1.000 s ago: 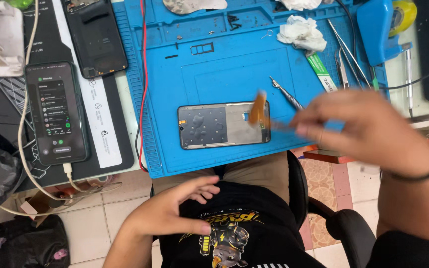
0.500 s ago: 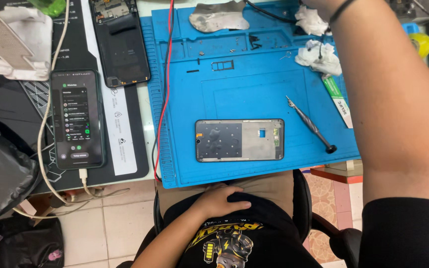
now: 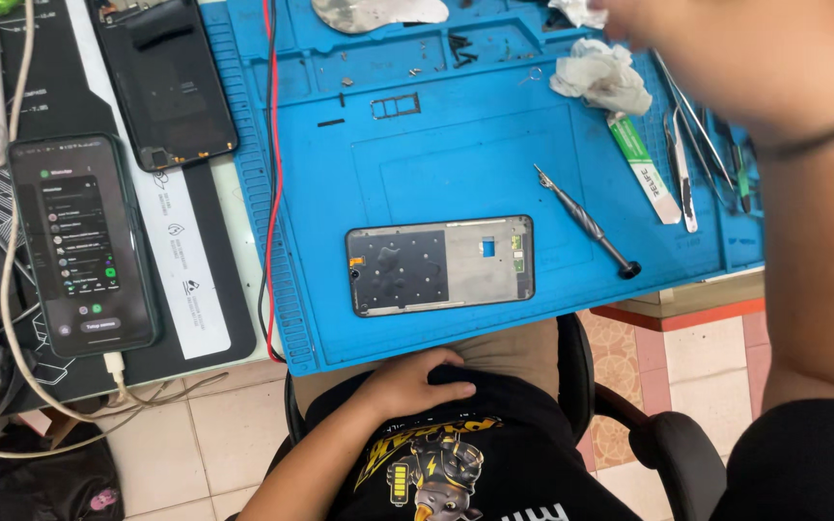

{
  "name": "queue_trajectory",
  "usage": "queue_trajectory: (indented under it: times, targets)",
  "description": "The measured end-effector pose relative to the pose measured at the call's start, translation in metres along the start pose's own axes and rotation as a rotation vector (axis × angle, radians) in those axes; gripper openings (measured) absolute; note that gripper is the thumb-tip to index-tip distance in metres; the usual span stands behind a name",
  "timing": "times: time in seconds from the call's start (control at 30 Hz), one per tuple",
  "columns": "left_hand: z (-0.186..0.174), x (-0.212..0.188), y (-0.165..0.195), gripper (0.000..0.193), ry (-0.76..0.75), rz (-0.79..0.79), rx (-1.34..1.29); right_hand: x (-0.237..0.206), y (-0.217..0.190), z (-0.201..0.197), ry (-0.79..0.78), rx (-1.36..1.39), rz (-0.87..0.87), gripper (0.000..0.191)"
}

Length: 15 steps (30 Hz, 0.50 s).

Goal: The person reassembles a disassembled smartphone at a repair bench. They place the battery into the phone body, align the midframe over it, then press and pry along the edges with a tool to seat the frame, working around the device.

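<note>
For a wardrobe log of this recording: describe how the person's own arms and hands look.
Both hands are bare: no gloves and no rings that show. The left hand and its forearm are uncovered, with no sleeve or band in view. The right hand is blurred at the top edge; a thin black band circles its wrist, and the forearm below is bare. A black printed T-shirt covers the torso.

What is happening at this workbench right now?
A person sits at a blue silicone repair mat with an opened phone frame lying flat near its front edge. A slim metal screwdriver lies beside it, untouched. The right hand reaches to the mat's far corner, by a crumpled white tissue, its fingers blurred. The left hand rests on the lap, holding nothing. A lit black smartphone lies plugged in at the side.
</note>
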<state>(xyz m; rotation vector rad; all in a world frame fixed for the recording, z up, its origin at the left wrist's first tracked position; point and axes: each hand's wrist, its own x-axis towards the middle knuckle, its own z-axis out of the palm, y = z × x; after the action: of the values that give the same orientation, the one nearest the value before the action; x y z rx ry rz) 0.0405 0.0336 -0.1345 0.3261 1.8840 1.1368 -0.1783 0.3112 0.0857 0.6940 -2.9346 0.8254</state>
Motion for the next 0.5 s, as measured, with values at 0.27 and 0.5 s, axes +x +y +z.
queue_trajectory:
  times: [0.27,0.5]
  targets:
    - [0.009,-0.053,0.031,0.036,-0.011,0.473,-0.176,-0.092,-0.033,0.034,-0.208,-0.222,0.092,0.03]
    - [0.021,-0.056,0.034,0.037,-0.208,0.46,-0.107,-0.135,-0.012,0.051,0.08,0.074,0.186,0.021]
